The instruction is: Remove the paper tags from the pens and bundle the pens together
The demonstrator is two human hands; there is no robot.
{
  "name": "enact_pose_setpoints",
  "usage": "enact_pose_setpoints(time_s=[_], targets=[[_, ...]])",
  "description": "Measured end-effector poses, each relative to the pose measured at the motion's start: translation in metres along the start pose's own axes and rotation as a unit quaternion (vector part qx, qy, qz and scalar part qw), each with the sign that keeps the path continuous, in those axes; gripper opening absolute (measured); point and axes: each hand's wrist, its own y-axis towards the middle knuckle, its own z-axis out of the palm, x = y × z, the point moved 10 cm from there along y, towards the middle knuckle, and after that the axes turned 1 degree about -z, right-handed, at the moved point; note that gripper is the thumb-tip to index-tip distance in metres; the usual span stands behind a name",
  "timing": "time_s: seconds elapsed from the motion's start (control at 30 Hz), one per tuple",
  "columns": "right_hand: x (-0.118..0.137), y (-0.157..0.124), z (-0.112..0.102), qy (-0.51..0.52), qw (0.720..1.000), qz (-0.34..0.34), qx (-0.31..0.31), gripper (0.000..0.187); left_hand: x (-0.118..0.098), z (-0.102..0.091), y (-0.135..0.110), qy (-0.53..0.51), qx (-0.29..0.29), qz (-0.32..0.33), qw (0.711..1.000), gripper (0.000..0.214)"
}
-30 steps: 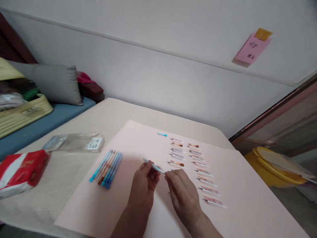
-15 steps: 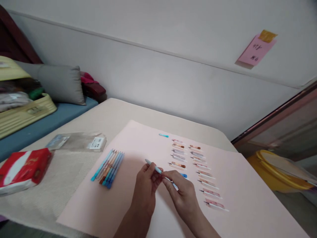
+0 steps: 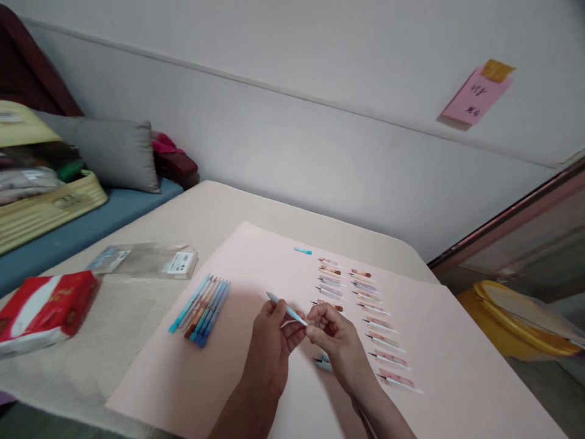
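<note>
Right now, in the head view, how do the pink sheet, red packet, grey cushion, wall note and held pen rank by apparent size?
1. Pink sheet
2. Red packet and grey cushion, too alike to rank
3. Wall note
4. Held pen

One head-worn view, facing forward and down.

Table (image 3: 137,311) with rounded far corners, covered in beige cloth. At left, a red-and-white soft pack (image 3: 48,308) lies beside clear plastic packaging (image 3: 153,261) bearing a white label. A large pink sheet (image 3: 461,360) covers much of the remainder. On the sheet: left, a side-by-side row of pens (image 3: 203,311); far edge, a single turquoise piece (image 3: 303,250); right, two columns of slim pen parts (image 3: 384,322).
</note>
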Motion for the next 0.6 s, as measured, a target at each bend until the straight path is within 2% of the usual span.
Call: enact_pose_setpoints(time_s=[0.2, 0.33, 0.4, 0.5, 0.57, 0.6], targets=[[-0.004, 0.006, 0.004, -0.042, 0.999, -0.003, 0.021, 0.021, 0.006, -0.015, 0.006, -0.06, -0.048, -0.027, 0.997, 0.009], [-0.001, 0.028, 0.007, -0.133, 0.988, -0.054, 0.064, 0.028, -0.004, -0.025, 0.01, -0.092, -0.08, -0.019, 0.992, 0.006], [0.0, 0.044, 0.014, -0.194, 0.969, -0.093, 0.118, 0.034, -0.012, -0.031, 0.011, -0.105, -0.099, -0.003, 0.99, 0.006], [-0.006, 0.075, 0.02, -0.242, 0.946, -0.126, 0.176, 0.031, -0.02, -0.038, 0.011, -0.119, -0.121, 0.008, 0.985, 0.007], [-0.016, 0.104, 0.015, -0.343, 0.916, -0.126, 0.163, 0.032, -0.022, -0.039, 0.012, -0.127, -0.126, 0.006, 0.984, 0.007], [-0.023, 0.122, 0.007, -0.435, 0.883, -0.12, 0.127, 0.03, -0.021, -0.039, 0.012, -0.13, -0.126, 0.002, 0.983, 0.007]])
